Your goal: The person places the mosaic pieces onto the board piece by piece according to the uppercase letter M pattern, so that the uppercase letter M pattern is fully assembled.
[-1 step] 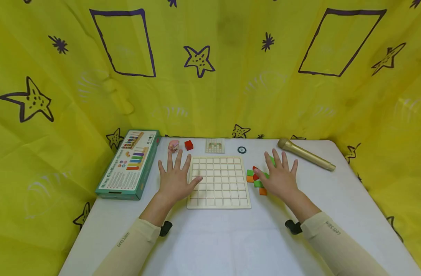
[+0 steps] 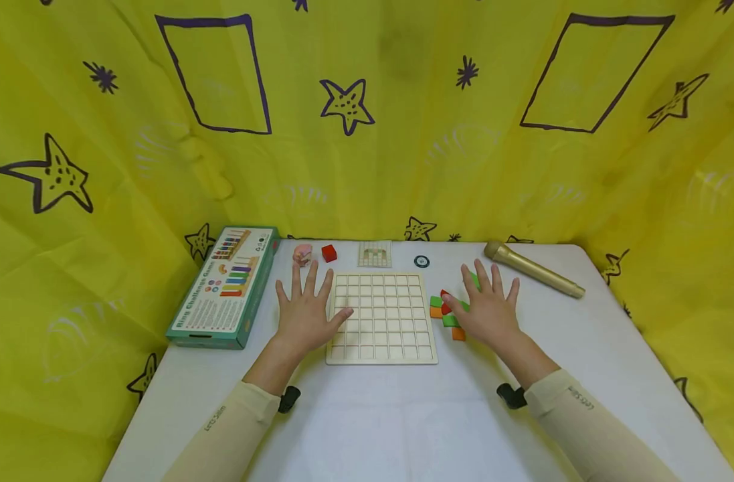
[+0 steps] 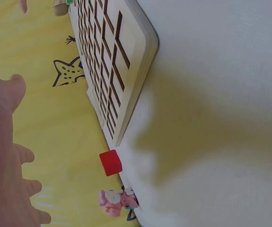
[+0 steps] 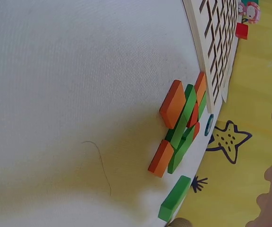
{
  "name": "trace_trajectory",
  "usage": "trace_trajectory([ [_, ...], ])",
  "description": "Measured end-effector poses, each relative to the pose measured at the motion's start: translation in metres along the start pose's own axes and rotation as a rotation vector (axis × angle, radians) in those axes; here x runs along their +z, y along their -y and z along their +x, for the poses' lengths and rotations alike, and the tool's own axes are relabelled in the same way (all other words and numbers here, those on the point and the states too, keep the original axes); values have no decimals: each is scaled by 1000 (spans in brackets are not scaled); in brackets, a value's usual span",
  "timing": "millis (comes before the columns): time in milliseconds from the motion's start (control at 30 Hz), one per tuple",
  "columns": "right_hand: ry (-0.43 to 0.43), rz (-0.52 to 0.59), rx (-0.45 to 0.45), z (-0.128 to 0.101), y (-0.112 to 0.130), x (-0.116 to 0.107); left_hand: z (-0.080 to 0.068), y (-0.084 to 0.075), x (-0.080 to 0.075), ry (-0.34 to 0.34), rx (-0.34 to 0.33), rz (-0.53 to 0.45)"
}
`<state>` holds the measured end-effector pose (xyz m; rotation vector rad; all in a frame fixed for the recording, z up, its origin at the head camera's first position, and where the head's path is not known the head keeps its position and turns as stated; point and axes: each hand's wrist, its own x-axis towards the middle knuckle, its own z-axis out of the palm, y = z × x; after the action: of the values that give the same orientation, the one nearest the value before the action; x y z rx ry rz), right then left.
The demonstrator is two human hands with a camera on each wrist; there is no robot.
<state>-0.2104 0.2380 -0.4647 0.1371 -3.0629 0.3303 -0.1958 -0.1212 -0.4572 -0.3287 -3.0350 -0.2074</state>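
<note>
My left hand (image 2: 306, 318) is held over the table, palm down, fingers straight and spread. Its thumb overlaps the left side of a pale wooden grid board (image 2: 381, 320) in the head view; the left wrist view shows the hand (image 3: 1, 156) raised, holding nothing. On the other side, my right hand (image 2: 487, 311) is spread the same way above a loose pile of flat blocks, partly covering them. In the right wrist view the pile has orange blocks (image 4: 172, 104), green blocks (image 4: 182, 118) and red pieces, with one green block (image 4: 174, 197) lying apart.
A Ring Challenge Game box (image 2: 222, 288) lies at the left. Along the back are a pink figurine (image 2: 303, 254), a red cube (image 2: 329, 253), a pattern card (image 2: 375, 254), a small round disc (image 2: 421, 262) and a gold microphone (image 2: 535, 269). A yellow curtain (image 2: 403, 181) hangs behind.
</note>
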Motion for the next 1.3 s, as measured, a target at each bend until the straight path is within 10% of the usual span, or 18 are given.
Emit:
trace_trajectory([
  [400,-115,86,-114,0,1,5,-12,-3,13,132,21,-39],
  [800,131,283,-70,16,-6,19,-43,-10,32,279,52,-145],
  [1300,253,319,-105,32,-14,26,-51,-12,32,292,84,-116],
])
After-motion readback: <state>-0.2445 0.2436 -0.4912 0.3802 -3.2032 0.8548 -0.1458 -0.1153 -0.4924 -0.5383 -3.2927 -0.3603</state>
